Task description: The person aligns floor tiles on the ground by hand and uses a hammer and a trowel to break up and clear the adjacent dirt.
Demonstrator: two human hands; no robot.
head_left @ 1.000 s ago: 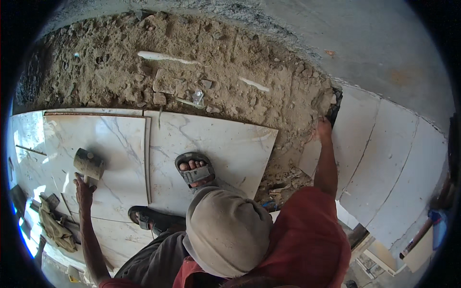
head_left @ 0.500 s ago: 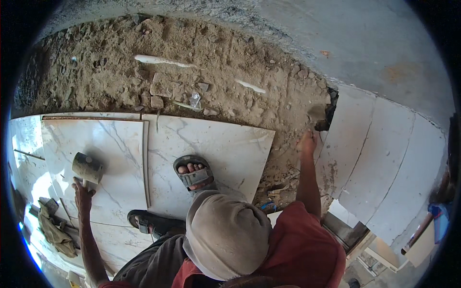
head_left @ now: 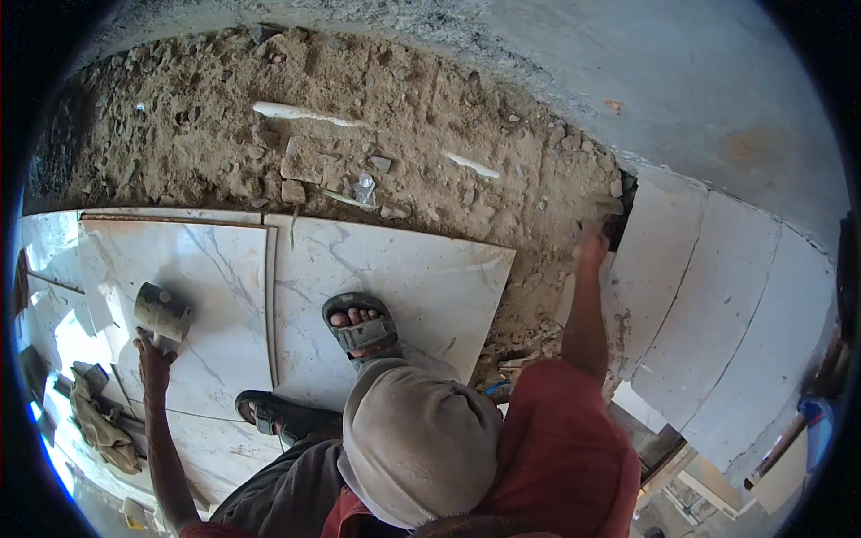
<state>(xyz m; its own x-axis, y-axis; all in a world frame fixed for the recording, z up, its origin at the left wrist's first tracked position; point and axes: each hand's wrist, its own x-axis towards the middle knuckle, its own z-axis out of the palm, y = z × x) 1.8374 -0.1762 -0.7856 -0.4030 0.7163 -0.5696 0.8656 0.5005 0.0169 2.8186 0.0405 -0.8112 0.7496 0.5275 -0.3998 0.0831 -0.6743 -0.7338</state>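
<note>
My left hand (head_left: 154,366) rests low over the marbled white tiles, closed around the pale handle of a mallet (head_left: 163,309) with a dark, dusty head. To the right, my right hand (head_left: 592,247) grips what looks like a trowel (head_left: 603,208), its dirty blade blurred by motion. That blade is over the sandy soil (head_left: 421,117), beside a dark gap (head_left: 621,215) at the edge of the white tiled surface (head_left: 708,305). The fingers of my right hand are partly smeared.
Large marbled tiles (head_left: 386,260) lie under my sandalled feet (head_left: 360,325). Stones, white streaks and a crumpled clear scrap (head_left: 364,188) dot the soil. A grey wall (head_left: 700,81) runs along the back right. A dusty cloth (head_left: 103,426) lies at left.
My right hand and the trowel have shifted slightly right and away from me, closer to the dark gap. My left hand and the mallet stay nearly still.
</note>
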